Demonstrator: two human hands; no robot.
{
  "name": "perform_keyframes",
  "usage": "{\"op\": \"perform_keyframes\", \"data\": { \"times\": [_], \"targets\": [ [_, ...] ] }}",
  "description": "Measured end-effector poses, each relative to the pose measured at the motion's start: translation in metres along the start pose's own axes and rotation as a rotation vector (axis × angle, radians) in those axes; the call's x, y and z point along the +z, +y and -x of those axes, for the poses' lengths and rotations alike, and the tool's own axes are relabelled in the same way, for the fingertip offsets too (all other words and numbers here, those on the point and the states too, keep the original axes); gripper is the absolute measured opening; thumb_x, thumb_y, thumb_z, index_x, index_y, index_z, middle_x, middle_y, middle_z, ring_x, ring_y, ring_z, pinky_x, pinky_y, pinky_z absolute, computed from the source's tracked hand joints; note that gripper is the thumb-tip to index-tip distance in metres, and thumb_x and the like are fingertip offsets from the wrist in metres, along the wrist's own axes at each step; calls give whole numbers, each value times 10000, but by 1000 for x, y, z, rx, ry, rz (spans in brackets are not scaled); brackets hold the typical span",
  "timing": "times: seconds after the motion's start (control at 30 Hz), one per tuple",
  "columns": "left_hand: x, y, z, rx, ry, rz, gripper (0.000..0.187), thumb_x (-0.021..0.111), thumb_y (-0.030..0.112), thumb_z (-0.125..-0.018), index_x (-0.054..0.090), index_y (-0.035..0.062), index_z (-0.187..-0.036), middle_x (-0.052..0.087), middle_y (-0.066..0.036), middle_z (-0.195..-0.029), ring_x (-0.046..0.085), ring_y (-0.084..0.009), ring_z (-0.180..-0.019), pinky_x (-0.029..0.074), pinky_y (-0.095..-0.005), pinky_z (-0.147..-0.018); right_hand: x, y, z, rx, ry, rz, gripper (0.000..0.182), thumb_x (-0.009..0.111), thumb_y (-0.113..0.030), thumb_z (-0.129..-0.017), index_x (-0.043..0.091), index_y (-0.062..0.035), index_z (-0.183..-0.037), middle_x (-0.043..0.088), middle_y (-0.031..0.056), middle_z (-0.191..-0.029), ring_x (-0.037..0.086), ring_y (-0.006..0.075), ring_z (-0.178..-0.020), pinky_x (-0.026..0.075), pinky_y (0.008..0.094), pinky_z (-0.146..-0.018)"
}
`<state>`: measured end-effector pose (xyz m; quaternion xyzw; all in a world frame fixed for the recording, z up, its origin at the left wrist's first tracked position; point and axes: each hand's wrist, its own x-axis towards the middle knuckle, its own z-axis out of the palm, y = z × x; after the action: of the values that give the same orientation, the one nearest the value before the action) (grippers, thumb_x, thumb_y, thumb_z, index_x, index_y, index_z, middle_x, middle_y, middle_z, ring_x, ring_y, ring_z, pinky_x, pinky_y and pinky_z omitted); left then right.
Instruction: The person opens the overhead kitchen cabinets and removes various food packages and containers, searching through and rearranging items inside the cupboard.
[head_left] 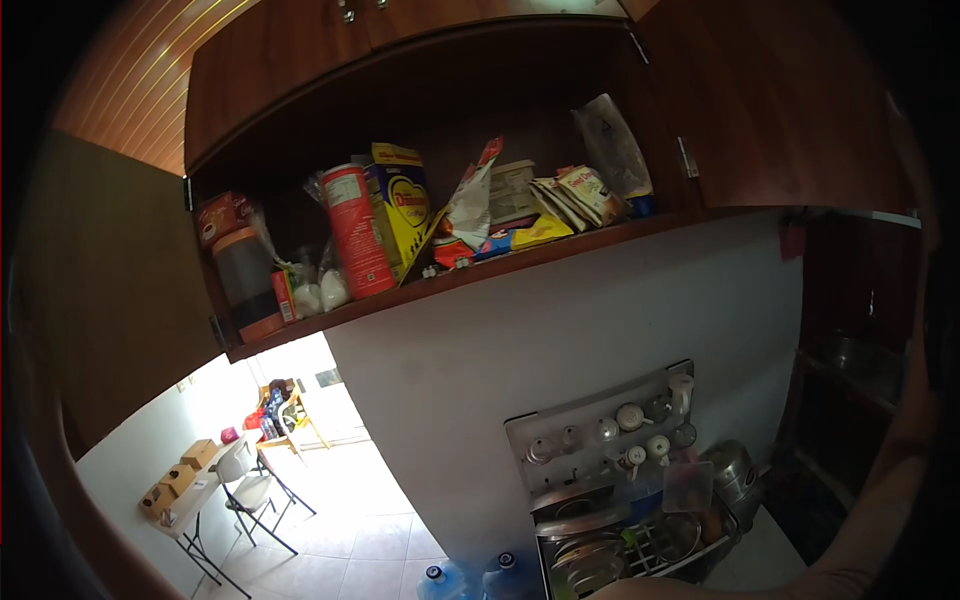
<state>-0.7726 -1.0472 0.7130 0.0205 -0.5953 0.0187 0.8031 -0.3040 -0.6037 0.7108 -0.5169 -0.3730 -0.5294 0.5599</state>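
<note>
Open wall cupboard [420, 120] with its packed shelf [470, 272], a red canister [355, 230] and yellow box [405, 205] standing untouched, nothing taken down; only a forearm [880, 520] shows at the right edge, its fingers unseen, and the other hand lies outside the frame.

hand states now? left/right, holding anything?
Left: not in view.
Right: only a forearm shows at the right edge; the hand itself is out of frame, nothing seen held.
</note>
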Motion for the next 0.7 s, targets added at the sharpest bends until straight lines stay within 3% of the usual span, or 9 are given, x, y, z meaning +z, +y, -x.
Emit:
{"op": "perform_keyframes", "data": {
  "times": [0.13, 0.23, 0.4, 0.53, 0.63, 0.67, 0.7],
  "targets": [
    [-13, 11, 2, 80, -29, -68, 445, 388, 256, -859, 341, 80, -1265, 456, -194, -1197, 525, -334, -985, 424, -445, -822, 4, -10, 6, -115, 108, 154, 465, 466, -320, -819, 418, -176, -1258, 325, 261, -1300, 346, 400, -1175, 300, 542, -926],
    [-6, 7, 6, 110, -25, 63, 473, 305, 350, -874, 315, 133, -1294, 432, -160, -1236, 529, -306, -1000, 443, -426, -826, 18, -15, 15, -196, 195, -56, 502, 478, -415, -794, 447, -190, -1242, 280, 272, -1322, 319, 437, -1181, 230, 574, -954],
    [-1, 3, 17, 147, -36, 230, 523, 193, 475, -894, 280, 204, -1332, 400, -114, -1287, 534, -270, -1020, 469, -400, -830, 18, -44, 24, -333, 265, -166, 524, 474, -461, -790, 456, -199, -1244, 234, 244, -1357, 260, 424, -1225, 175, 597, -965],
    [-19, 25, 27, 120, -90, -88, 545, 164, 516, -886, 264, 232, -1341, 344, -82, -1332, 463, -233, -1122, 369, -468, -941, 7, -62, 36, -431, 318, -212, 542, 471, -496, -787, 462, -206, -1245, 199, 223, -1383, 215, 413, -1258, 134, 614, -972],
    [-34, 34, 35, 273, -59, -504, 526, 148, 504, -895, 260, 252, -1343, 280, -61, -1372, 372, -209, -1208, 244, -506, -1012, 2, -96, 53, -545, 149, -623, 608, 541, -508, -746, 438, -210, -1265, 159, 146, -1419, 153, 359, -1298, 106, 635, -969],
    [-38, 35, 36, 274, -62, -512, 526, 148, 504, -895, 260, 252, -1343, 280, -61, -1372, 372, -209, -1208, 244, -506, -1012, 3, -107, 57, -545, 151, -630, 608, 541, -508, -746, 438, -210, -1265, 159, 146, -1419, 153, 359, -1298, 106, 635, -969],
    [-42, 37, 37, 260, -97, -519, 525, 149, 504, -895, 259, 254, -1343, 268, -58, -1378, 338, -208, -1229, 215, -511, -1021, 5, -119, 62, -549, 139, -636, 523, 506, -413, -792, 442, -172, -1252, 209, 131, -1400, 211, 324, -1278, 177, 552, -974]
  ]
}}
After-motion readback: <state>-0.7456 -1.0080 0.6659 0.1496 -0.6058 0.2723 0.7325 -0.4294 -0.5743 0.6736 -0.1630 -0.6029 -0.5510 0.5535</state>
